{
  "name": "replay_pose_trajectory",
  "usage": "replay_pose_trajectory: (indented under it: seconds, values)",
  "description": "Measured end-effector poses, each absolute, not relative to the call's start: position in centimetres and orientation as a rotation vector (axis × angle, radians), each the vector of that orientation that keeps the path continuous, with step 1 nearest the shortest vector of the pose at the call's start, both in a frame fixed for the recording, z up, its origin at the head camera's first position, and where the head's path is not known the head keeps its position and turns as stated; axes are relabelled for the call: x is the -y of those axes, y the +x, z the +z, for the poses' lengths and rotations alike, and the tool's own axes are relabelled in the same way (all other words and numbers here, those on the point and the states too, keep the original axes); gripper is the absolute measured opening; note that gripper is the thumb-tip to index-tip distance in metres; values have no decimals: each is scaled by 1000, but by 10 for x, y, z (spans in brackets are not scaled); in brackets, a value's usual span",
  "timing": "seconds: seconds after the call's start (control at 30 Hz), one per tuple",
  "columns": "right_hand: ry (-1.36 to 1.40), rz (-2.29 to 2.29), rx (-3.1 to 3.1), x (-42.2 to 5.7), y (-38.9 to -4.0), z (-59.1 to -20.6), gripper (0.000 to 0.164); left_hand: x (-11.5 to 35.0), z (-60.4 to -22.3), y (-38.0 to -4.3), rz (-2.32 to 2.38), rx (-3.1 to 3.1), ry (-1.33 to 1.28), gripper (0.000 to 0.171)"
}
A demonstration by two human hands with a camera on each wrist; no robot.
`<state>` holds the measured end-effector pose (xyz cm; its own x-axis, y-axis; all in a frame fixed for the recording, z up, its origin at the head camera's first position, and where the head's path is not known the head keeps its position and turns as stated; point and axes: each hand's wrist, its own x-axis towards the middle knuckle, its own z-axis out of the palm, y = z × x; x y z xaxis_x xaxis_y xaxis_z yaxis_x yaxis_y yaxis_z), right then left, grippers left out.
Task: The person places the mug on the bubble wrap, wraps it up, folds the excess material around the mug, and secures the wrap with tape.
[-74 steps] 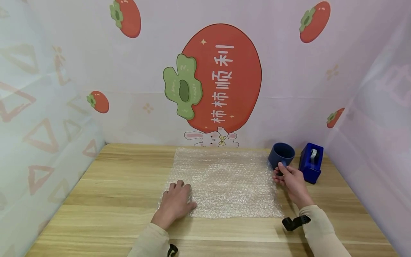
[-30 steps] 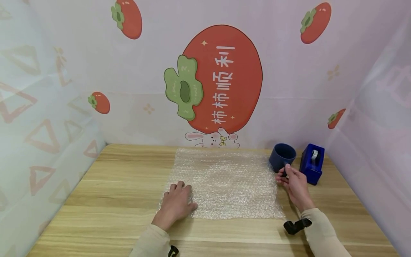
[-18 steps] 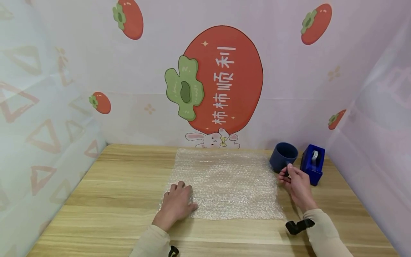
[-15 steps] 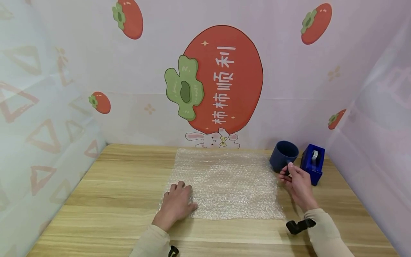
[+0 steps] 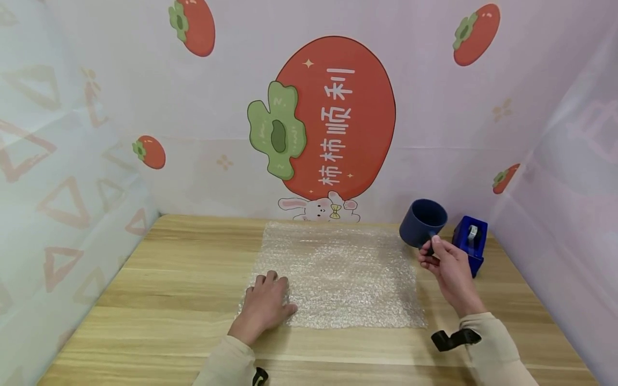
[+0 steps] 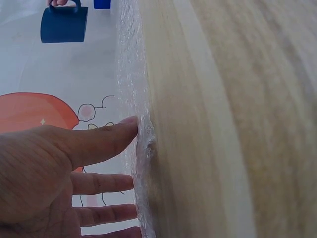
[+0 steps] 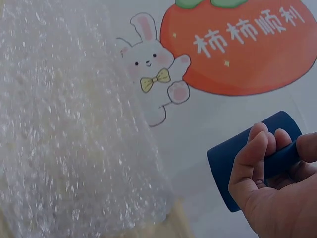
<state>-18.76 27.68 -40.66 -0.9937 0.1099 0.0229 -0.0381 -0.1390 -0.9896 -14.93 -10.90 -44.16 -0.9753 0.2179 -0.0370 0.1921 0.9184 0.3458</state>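
Compared with the earlier frame, the blue mug (image 5: 416,229) is riding higher and a little farther left, and the right hand (image 5: 451,271) is rising with it; the left hand is staying put.

The persimmon-print backdrop (image 5: 203,102) is filling the upper frame, seemingly screening off whatever lies behind. Below it, the wooden counter (image 5: 169,300) is stretching across the lower frame. A sheet of bubble wrap (image 5: 338,279) is lying flat in the lower centre, probably spread this way so that its whole face stays reachable.

The left hand (image 5: 264,303) is resting on the sheet's left edge, its spread fingers touching it without gripping; they are likely keeping so light a sheet from sliding. The right hand is grasping the mug by its handle, fingers curling and thumb pressing, presumably because that leaves the rim and body free. A blue tape dispenser (image 5: 469,246) is standing at right, beyond the sheet and partly hidden by that hand, perhaps set aside to leave the sheet uncovered.

The mug is hanging above the counter, over the sheet's upper-right corner; its exact tilt is hard to judge. A small tape roll (image 5: 473,232) is sitting in the dispenser.
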Motion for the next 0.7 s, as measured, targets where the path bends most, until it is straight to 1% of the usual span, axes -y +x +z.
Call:
replay_pose_trajectory:
  seconds: [0.17,0.47,0.7]
  values:
    - [-66,2325,1991,-263,-184,-400,37,109,-441,-149,528,-3004,319,41]
    - [-13,2370,2003,-237,-179,-396,36,109,-441,-150,537,-3004,316,42]
    - [-25,2393,2019,-213,-177,-399,34,109,-440,-149,552,-2999,307,40]
